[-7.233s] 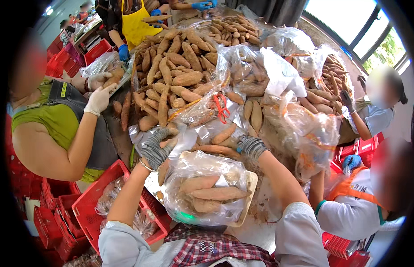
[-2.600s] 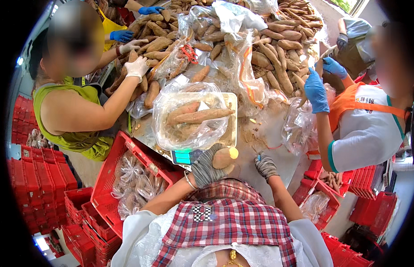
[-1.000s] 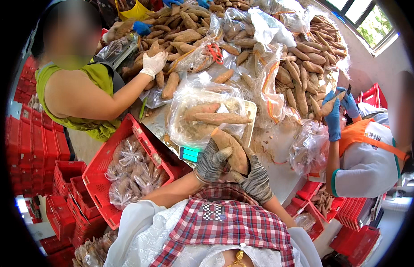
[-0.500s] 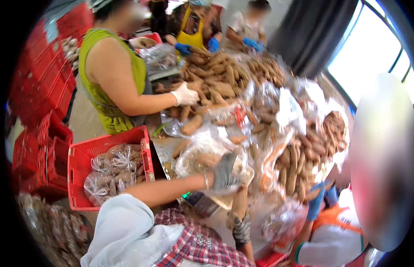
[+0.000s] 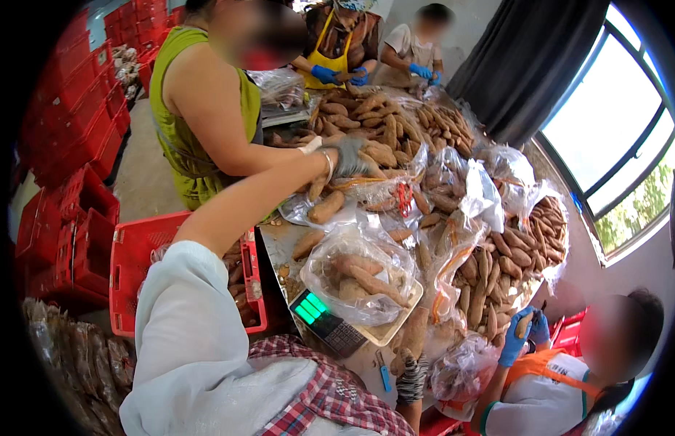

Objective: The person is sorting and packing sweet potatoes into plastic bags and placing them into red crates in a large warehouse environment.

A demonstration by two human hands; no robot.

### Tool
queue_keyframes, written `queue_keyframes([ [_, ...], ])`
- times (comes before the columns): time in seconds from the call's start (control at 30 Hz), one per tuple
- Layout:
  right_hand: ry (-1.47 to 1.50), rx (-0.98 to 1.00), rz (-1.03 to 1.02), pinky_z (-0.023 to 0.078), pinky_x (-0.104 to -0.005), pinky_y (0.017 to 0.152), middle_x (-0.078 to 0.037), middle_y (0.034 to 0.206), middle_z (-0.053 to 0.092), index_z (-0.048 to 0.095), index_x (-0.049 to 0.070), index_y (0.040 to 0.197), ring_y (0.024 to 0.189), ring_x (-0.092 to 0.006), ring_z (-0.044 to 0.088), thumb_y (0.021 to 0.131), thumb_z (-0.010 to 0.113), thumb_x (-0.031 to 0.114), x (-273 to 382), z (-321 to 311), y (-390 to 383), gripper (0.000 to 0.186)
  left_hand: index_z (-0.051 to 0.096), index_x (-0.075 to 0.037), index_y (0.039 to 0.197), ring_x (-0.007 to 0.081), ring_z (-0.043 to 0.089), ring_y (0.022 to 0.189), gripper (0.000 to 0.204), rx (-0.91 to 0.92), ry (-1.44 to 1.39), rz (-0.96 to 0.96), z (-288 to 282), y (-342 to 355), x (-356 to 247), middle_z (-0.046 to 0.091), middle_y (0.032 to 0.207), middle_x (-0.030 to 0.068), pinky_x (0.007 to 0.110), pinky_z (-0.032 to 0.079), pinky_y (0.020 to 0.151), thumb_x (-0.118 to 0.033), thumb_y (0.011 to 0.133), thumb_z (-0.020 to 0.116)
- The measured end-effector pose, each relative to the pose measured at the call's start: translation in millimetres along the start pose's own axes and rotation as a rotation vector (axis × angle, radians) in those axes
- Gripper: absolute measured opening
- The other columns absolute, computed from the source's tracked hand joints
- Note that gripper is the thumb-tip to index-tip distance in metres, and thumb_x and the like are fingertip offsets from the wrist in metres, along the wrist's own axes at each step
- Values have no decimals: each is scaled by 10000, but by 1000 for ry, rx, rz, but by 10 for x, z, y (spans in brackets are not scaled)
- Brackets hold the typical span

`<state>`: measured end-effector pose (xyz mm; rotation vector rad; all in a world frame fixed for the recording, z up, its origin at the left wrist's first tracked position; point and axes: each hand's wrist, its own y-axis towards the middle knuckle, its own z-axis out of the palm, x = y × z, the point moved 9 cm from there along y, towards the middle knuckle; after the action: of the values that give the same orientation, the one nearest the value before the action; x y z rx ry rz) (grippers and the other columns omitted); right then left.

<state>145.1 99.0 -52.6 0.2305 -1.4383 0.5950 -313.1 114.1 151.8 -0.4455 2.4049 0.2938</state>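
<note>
My left hand (image 5: 347, 158), in a grey glove, is stretched far forward to the pile of sweet potatoes (image 5: 370, 109), its fingers closed about a brown sweet potato (image 5: 381, 154). Low in the view, my right hand (image 5: 411, 381), in a striped grey glove, grips a long sweet potato (image 5: 415, 333) beside the scale. An open clear plastic bag (image 5: 319, 265) with several sweet potatoes (image 5: 366, 280) in it lies on the pan of the digital scale (image 5: 384, 333). Green digits glow on the scale's display (image 5: 310, 309).
At left stands a red crate (image 5: 123, 291) with bagged sweet potatoes, near stacked red crates (image 5: 68, 109). A person in a green top (image 5: 206, 109) is beside my left arm. Across the table are two workers; another in an orange apron (image 5: 551, 370) is at right. A blue-handled tool (image 5: 385, 376) lies near my right hand.
My left hand has moved from the bag on the scale forward to the pile. The scale's display is now uncovered. My right hand still holds a sweet potato, slightly farther right.
</note>
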Motion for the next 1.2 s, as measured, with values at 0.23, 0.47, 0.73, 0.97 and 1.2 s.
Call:
queue_keyframes([
  [0.23,-57,-128,-35,382,-263,415,-76,696,568,554,-12,935,478,-144,496,677,686,342,-182,-196,-122,457,337,-12,1348,345,413,1212,1060,331,99,-67,1442,-215,714,430,1302,228,380,334,1007,-719,608,611],
  [0.47,-460,53,-153,479,-329,698,-112,970,607,532,-16,1128,854,-215,585,691,692,347,924,739,371,589,593,-47,1039,339,614,884,514,298,268,9,1940,-164,819,625,966,204,395,485,773,-429,698,643],
  [0.73,-815,596,-280,436,-362,877,-184,1089,588,491,20,1205,1022,-308,557,701,712,336,731,1721,1647,634,616,-49,830,325,583,647,251,-100,-214,149,1033,-459,57,608,703,162,406,462,619,-290,824,545],
  [0.97,-1078,280,-313,382,-401,935,-166,1102,572,564,54,1107,1056,-338,506,751,671,396,270,1398,1951,505,639,-58,922,198,571,649,216,6,-388,34,1057,-914,357,612,712,119,304,465,619,-216,775,651],
  [1.2,-1196,372,-697,391,-399,923,-147,1049,589,614,79,1028,1010,-324,525,740,678,251,439,1180,1647,341,629,-22,993,176,606,807,352,232,-443,-48,1640,-1076,460,655,887,117,304,486,767,-297,782,690],
])
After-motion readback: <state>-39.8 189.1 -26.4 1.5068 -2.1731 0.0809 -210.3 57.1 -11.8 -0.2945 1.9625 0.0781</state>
